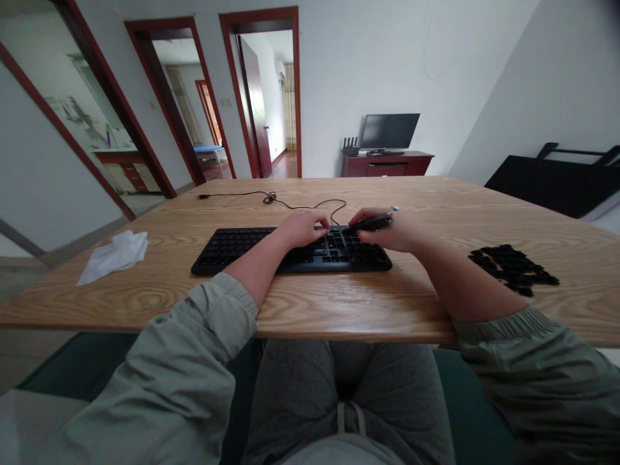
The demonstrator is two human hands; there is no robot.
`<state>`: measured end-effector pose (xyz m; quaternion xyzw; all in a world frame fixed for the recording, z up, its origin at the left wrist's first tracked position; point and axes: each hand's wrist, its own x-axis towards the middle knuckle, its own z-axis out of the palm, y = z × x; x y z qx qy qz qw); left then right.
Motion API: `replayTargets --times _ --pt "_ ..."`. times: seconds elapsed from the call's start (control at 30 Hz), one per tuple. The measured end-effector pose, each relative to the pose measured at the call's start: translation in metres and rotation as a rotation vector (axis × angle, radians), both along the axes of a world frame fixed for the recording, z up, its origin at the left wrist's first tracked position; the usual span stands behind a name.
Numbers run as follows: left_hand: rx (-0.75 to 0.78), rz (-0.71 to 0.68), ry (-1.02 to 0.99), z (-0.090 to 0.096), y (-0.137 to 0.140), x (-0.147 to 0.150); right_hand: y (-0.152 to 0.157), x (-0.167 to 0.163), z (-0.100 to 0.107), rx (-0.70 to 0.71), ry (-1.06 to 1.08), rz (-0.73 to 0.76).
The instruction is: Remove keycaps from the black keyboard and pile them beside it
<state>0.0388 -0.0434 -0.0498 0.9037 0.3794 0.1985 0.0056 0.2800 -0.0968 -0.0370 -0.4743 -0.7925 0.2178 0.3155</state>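
A black keyboard (237,248) lies on the wooden table in front of me, some of its right-hand part hidden beneath my hands. My left hand (303,228) is bent over the keyboard's far edge, thumb on the key side and fingers curled, gripping it. A slim black pen-like tool (375,223) is in my right hand (400,231); its tip points down and left at the keys near the number pad. The tool's exact kind is unclear. Right of my right forearm, a pile of small black pieces that look like keycaps (516,265) lies on the table.
A crumpled white tissue (116,255) lies at the table's left. The keyboard's cable (295,206) runs knotted across the far side to its plug (203,196). A small pale bit (395,208) sits beyond my right hand. A television (390,131) stands on a cabinet (387,165) behind.
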Motion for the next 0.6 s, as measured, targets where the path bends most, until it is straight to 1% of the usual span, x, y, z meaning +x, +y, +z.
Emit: replayTargets --times 0.13,0.3,0.53,0.6 --pt "-0.038 -0.033 0.002 -0.001 -0.003 0.001 0.002 0.003 0.001 0.018 -0.001 0.023" --pt "-0.052 -0.052 -0.008 -0.003 -0.003 0.003 0.006 0.005 0.0 -0.017 0.045 0.036" --pt "-0.066 -0.02 -0.015 -0.003 -0.003 0.002 0.024 0.009 -0.001 -0.1 0.153 0.07" --pt "-0.079 -0.014 -0.02 -0.003 -0.002 0.001 0.027 0.005 -0.001 -0.087 0.197 0.049"
